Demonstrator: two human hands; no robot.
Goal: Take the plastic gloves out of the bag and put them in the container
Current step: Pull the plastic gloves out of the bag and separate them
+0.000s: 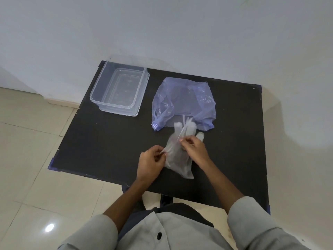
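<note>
From the head view: the plastic gloves [177,156] are out, held just above the counter's [108,141] near edge. The left hand [151,162] pinches one edge, the right hand [194,150] pinches the top. The bag [180,100] lies limp mid-counter. The container [119,90] at the far-left corner looks empty, so the drop-in remains.

My view: a person's bare forearms and shirt.
Light grey shirt [180,230], sleeves pushed up, dark button on the front.
</note>
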